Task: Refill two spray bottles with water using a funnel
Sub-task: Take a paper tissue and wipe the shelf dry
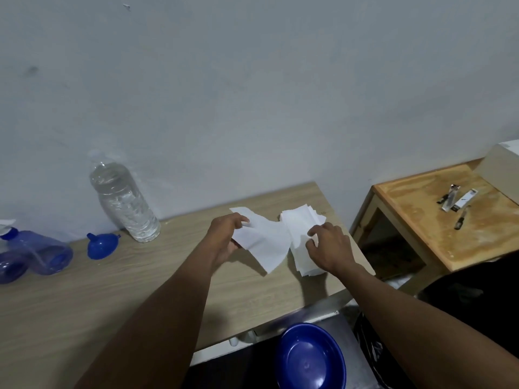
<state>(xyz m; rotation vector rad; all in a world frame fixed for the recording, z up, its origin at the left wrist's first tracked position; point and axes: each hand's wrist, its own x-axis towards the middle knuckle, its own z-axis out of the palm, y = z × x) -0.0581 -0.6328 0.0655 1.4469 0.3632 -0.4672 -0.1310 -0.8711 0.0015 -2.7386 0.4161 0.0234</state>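
Two blue translucent spray bottles [33,255] lie on their sides at the far left of the wooden table [112,290]. A blue funnel [101,245] rests beside them. A clear water bottle [123,202] stands uncapped against the wall. At the table's right end my left hand [224,237] holds a white paper tissue [266,245] lifted off the surface. My right hand [328,245] presses on a stack of white tissues [303,237], fingertips pinching at its edge.
A blue plastic bowl [310,357] sits below the table's front edge. A smaller wooden side table [449,220] to the right carries several small packets and a pale box at the back. A grey wall runs behind both tables.
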